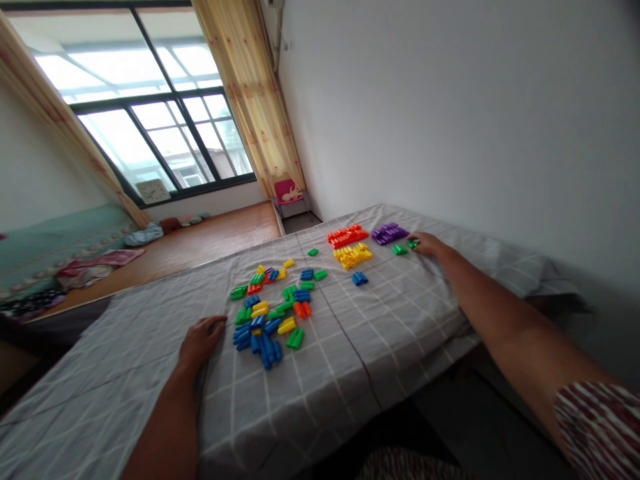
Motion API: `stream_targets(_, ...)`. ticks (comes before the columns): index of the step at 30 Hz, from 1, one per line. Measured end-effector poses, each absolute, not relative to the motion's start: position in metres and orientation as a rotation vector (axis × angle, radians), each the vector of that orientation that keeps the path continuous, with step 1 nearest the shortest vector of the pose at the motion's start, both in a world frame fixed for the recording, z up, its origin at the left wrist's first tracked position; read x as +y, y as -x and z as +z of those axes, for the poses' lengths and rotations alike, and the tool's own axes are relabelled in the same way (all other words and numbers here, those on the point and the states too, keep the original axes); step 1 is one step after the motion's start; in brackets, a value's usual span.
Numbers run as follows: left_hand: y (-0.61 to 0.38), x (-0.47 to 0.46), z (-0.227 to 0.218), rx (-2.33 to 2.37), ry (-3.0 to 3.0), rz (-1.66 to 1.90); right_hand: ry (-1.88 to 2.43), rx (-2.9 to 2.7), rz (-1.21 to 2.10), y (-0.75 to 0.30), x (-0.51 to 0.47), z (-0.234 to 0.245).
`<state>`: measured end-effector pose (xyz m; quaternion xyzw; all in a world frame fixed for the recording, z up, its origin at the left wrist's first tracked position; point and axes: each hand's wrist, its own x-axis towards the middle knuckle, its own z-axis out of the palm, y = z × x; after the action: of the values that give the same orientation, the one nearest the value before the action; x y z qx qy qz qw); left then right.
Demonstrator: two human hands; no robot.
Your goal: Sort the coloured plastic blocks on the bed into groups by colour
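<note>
My right hand [425, 244] reaches to the far right of the cloth, its fingers closed on a small green plastic block [412, 245]. Just left of it lies another green block [399, 250]. Behind these is a pile of purple blocks [390, 233]. My left hand [201, 340] rests on the cloth with its fingers loosely extended, holding nothing. Beside its fingertips spreads a mixed heap of blue blocks [267, 350], green blocks [295, 339], yellow blocks [287, 325] and orange-red blocks [302, 309].
An orange-red pile [347, 236] and a yellow pile [353, 255] sit left of the purple one, with blue blocks [359, 279] nearer me. A grey checked cloth [320, 393] covers the table. A white wall [450, 120] borders the right; a pink chair [289, 192] stands beyond.
</note>
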<state>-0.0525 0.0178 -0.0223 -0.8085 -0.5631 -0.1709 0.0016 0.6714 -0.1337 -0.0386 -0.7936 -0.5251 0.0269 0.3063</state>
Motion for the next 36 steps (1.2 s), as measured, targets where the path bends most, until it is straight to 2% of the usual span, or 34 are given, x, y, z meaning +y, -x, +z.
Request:
stream_targets(9, 0.058, 0.025, -0.028, -1.78, 2.555, -0.503, 1.862, -1.424, 0.196, -0.668, -0.139, -0.055)
stream_targets(15, 0.058, 0.026, -0.029, -1.784, 2.547, -0.522, 1.971, -1.268, -0.013, -0.664, -0.143, -0.055)
stream_targets(36, 0.046, 0.009, -0.021, -1.824, 2.537, -0.519, 2.018, -1.443, -0.07, -0.64, -0.15, -0.055)
